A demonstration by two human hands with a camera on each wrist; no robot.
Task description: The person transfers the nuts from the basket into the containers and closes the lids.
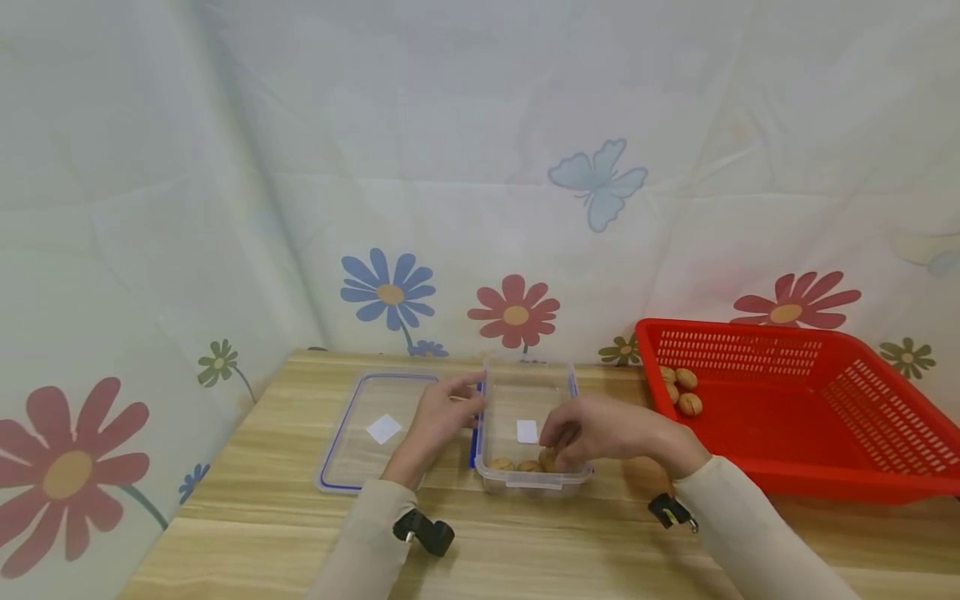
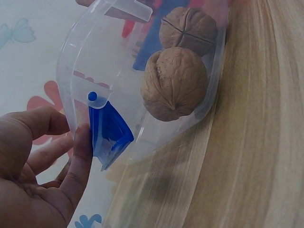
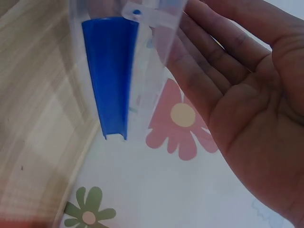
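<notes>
A clear plastic food container (image 1: 517,385) with blue side latches stands open on the table. Its left rim is held by my left hand (image 1: 446,410), thumb and fingers at the wall beside a hanging blue latch (image 2: 110,135). Several walnuts lie along the near end inside, two of them plain in the left wrist view, one walnut (image 2: 175,84) in front of the other. My right hand (image 1: 596,429) reaches over the right rim, fingers bent down around a walnut (image 1: 548,458) at the near right corner. The right wrist view hides those fingertips behind the container's wall.
The container's clear lid (image 1: 348,450), edged in blue, lies flat at the left. A red plastic basket (image 1: 765,417) stands at the right with several walnuts (image 1: 686,379) in its left corner. Behind the wooden table (image 1: 262,500) hangs a flowered cloth (image 1: 465,208).
</notes>
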